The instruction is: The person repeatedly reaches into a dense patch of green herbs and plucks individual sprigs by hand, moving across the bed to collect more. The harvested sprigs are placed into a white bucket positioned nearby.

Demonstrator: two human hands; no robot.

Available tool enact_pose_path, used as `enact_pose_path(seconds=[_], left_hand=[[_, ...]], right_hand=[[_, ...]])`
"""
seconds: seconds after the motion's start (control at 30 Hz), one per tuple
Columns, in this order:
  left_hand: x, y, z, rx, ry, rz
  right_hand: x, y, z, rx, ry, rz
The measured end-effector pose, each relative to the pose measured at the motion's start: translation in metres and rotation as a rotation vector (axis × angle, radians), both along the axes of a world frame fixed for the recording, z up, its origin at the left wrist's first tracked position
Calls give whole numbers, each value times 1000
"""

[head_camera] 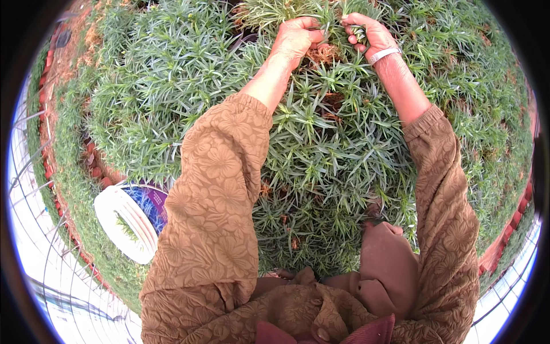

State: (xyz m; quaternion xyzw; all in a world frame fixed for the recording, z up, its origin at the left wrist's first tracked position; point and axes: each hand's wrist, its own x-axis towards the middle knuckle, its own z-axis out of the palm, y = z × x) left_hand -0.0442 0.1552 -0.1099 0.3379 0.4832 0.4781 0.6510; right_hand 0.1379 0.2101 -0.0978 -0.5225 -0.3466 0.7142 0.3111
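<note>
Dense green plants with narrow, pointed leaves (172, 73) spread out before me. At the top centre, my left hand (298, 38) has its fingers bent together among the leaves, pinching at a shoot. Just right of it, my right hand (371, 36) curls round several leafy green cuttings (357, 33), its thumb and forefinger at the leaves of a paler tuft. A light band circles my right wrist. Dry brown leaves (324, 53) lie below and between the two hands. Both forearms come out of brown patterned sleeves, and the hands do not touch.
A white plastic bucket (124, 223) with a blue and purple printed side stands among the plants at the lower left, with green cuttings in it. Red bricks (96, 172) edge the bed on the left, and more edging (511, 219) runs at the right. Wire mesh (47, 241) is beyond.
</note>
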Motion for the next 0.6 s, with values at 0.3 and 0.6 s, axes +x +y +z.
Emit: enact_pose_path(seconds=[0.3, 0.6], left_hand=[[4, -2, 9, -50, 54, 69], [4, -1, 7, -33, 93, 56]], right_hand=[[-3, -10, 19, 366, -158, 184], [-17, -7, 13, 195, -287, 42]])
